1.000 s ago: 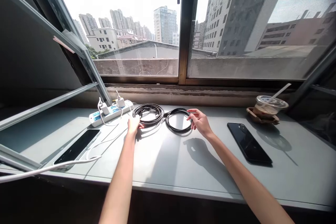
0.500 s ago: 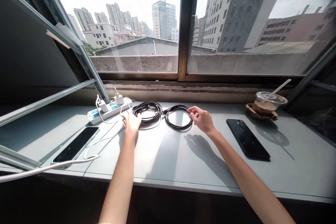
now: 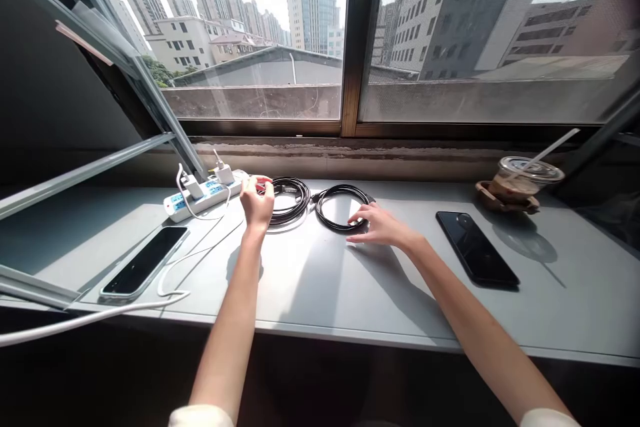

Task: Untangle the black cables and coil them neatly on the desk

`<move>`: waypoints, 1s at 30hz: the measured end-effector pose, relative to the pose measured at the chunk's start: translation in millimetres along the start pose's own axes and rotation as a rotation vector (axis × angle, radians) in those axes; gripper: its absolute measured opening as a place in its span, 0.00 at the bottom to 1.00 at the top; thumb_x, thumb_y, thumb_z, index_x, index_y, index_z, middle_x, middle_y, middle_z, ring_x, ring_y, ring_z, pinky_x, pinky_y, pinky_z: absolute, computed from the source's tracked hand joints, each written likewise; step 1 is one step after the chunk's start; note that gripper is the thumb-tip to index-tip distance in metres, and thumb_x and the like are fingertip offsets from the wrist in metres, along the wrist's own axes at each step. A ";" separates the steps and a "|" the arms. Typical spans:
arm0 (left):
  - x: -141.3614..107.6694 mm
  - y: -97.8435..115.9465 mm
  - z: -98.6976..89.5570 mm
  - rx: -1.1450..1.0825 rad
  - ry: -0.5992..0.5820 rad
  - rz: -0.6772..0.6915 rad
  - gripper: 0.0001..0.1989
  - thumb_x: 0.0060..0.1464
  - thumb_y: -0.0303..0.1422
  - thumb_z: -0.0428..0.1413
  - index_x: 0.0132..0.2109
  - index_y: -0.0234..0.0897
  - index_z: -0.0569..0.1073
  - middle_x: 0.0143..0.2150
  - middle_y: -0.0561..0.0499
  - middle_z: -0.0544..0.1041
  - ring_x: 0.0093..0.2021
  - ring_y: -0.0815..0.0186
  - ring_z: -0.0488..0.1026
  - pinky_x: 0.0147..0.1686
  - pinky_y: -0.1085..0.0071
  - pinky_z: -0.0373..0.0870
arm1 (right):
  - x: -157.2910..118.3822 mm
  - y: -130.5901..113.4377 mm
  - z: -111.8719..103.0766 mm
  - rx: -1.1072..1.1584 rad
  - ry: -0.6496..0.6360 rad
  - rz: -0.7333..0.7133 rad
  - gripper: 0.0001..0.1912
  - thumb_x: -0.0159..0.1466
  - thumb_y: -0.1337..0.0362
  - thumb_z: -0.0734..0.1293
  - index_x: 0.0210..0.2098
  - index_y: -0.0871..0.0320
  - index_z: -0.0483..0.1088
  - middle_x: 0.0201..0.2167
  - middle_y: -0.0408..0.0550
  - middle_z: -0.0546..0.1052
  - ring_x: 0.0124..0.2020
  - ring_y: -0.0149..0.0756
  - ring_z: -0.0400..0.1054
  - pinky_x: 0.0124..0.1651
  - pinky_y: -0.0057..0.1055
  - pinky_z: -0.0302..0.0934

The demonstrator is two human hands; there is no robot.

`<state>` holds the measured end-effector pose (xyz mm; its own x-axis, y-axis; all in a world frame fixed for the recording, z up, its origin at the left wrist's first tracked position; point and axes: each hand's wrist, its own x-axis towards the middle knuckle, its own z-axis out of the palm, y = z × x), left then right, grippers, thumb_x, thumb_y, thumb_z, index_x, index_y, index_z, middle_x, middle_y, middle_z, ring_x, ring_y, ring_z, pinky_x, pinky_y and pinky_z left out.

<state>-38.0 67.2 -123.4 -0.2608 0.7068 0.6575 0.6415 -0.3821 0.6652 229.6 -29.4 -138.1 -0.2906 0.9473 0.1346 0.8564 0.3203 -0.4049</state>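
Observation:
Two coils of black cable lie side by side on the grey tabletop. My left hand [image 3: 258, 203] is raised at the left edge of the thicker cable coil [image 3: 295, 215], with its fingers loosely curled and apart from the thumb; nothing shows in it. My right hand [image 3: 379, 225] reaches over the right front edge of the thinner cable coil [image 3: 325, 219]. Its fingers and thumb are spread; whether they touch the cable I cannot tell.
A white power strip [image 3: 205, 195] with plugs stands at the back left, near a phone [image 3: 145, 263] and a white cord [image 3: 95, 315]. At right are a black phone [image 3: 477, 250] and a drink cup [image 3: 520, 183] on a brown holder. Window and metal frame border the table [image 3: 310, 293].
My left hand has lifted from the table beside the thicker coil. My right hand has lowered and turned its spread fingers over the thinner coil's near edge. The view has tilted down slightly.

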 end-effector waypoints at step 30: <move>-62.5 61.5 29.6 -0.084 -0.213 0.335 0.13 0.60 0.39 0.45 0.44 0.37 0.69 0.43 0.45 0.71 0.47 0.59 0.65 0.51 0.60 0.59 | 2.2 -26.7 -19.8 0.162 0.525 0.258 0.22 0.64 0.48 0.56 0.29 0.54 0.73 0.21 0.41 0.74 0.24 0.29 0.64 0.26 0.25 0.43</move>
<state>39.2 17.2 -134.1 0.1132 0.6390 0.7608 0.6022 -0.6532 0.4590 214.5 -35.8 -109.0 0.2023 0.8821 0.4254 0.7831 0.1151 -0.6111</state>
